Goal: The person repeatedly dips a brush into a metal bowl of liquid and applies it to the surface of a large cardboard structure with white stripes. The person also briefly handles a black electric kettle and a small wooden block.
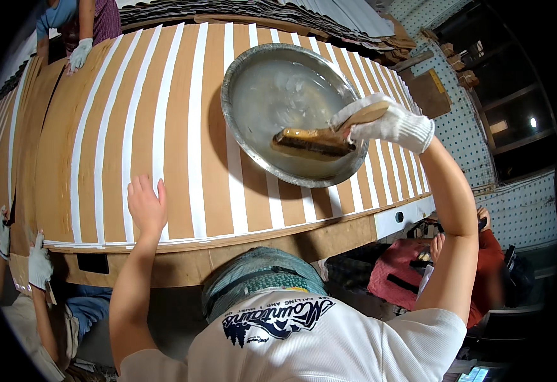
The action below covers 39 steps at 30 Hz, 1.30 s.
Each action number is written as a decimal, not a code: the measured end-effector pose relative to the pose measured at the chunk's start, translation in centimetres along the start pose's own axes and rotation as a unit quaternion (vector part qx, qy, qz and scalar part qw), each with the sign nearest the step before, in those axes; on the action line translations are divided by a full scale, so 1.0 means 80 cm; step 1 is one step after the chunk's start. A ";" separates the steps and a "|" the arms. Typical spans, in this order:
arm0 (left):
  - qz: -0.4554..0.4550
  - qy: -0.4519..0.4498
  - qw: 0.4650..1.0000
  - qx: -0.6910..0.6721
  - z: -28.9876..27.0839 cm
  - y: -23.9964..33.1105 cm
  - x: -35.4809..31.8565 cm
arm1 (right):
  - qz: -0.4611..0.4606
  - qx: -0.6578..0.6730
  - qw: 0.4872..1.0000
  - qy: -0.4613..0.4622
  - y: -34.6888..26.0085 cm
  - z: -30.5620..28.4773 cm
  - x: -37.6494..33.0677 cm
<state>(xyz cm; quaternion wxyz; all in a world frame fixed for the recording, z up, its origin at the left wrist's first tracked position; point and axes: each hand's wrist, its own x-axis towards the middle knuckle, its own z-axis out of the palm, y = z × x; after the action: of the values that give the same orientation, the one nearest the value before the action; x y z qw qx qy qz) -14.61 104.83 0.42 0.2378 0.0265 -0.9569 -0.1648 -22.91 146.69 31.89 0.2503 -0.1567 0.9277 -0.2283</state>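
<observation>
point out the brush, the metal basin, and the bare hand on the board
brush (pixel 313 142), head view, on its wooden block.
metal basin (pixel 240 137), head view, on its left rim.
left hand (pixel 145 207), head view, on the back of the hand.

white pegboard wall (pixel 514 159) beside dark shelving (pixel 501 95), dimly lit.

One basin, one brush, many strips

One round metal basin (pixel 294 114) and one wooden brush (pixel 317 141) sit on one brown board (pixel 215 159). Five hands show: four in white gloves, one bare. White strips (pixel 196 127) number perhaps twenty; the far ones blur together.
</observation>
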 end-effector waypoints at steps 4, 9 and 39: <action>0.001 0.004 1.000 -0.010 0.000 0.001 0.000 | -0.007 -0.003 1.000 -0.012 0.004 0.029 0.016; 0.003 -0.009 1.000 -0.028 -0.007 0.004 0.004 | -0.134 -0.117 0.984 0.001 0.028 0.066 0.050; 0.008 0.016 0.999 -0.032 -0.002 0.003 0.003 | -0.083 -0.219 0.918 0.320 0.031 0.019 0.105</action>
<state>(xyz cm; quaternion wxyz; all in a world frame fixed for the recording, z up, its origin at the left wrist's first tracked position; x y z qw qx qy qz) -14.69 105.01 0.76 0.2548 0.0139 -0.9475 -0.1926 -29.44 144.87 26.17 -0.1202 -0.2028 0.9688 -0.0771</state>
